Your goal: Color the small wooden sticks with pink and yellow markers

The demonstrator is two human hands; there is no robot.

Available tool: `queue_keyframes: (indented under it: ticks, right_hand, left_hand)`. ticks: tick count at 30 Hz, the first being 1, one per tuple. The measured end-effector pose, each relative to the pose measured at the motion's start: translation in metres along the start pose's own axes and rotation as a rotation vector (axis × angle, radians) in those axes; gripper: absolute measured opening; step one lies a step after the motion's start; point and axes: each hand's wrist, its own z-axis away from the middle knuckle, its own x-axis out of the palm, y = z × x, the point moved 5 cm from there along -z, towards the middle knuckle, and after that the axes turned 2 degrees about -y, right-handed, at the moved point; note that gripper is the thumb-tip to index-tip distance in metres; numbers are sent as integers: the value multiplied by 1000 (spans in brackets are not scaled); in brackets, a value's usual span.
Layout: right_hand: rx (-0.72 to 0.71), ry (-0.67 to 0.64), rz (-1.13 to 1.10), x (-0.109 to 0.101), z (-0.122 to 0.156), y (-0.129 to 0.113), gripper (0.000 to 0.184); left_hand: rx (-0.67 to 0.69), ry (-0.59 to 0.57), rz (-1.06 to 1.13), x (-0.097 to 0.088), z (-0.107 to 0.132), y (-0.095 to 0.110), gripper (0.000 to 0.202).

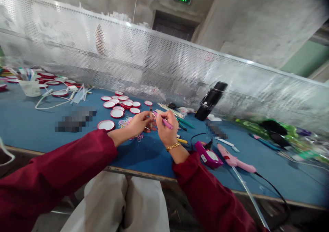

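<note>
My left hand [141, 123] is closed on a narrow tan stick [150, 112], held upright with a darker band near its top. Close beside it, my right hand [168, 129] grips a pink pen [166, 123], its tip end pointing toward the stick. Whether the two touch I cannot tell. Under and behind my left hand lies a heap of small pastel loops [125, 122]. Several round white lids with red rims [117, 113] are spread behind that hand. Thin pale sticks [171, 110] and a green pen [185, 123] lie beyond my right hand.
A black bottle [210, 101] stands tilted in view at the back. On the right are a purple power box [208, 155], a pink glue gun [235, 160] and green plastic packaging [293, 136]. A white cup of pens [30, 87] stands left. Perforated metal panel [115, 60] borders the table.
</note>
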Motion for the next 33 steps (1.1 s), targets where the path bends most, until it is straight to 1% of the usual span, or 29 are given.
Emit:
queue_keyframes:
  ticks: [6, 11, 16, 21, 28, 33]
  right_hand:
    - [-8, -41, -16, 3, 2, -5, 14]
    - [-5, -23, 12, 2, 1, -2, 14]
    - [5, 12, 15, -1, 0, 1, 14]
    - [-5, -33, -18, 3, 2, -3, 13]
    - [14, 10, 5, 0, 0, 2, 15]
    - [-1, -29, -31, 3, 1, -1, 14]
  left_hand:
    - [12, -1, 22, 1, 0, -1, 21]
    - [-1, 17, 12, 1, 0, -1, 19]
    - [1, 8, 17, -1, -1, -1, 19]
    - [14, -6, 1, 0, -1, -1, 19]
    - [0, 10, -2, -1, -2, -2, 16]
    - [13, -5, -11, -1, -2, -3, 19]
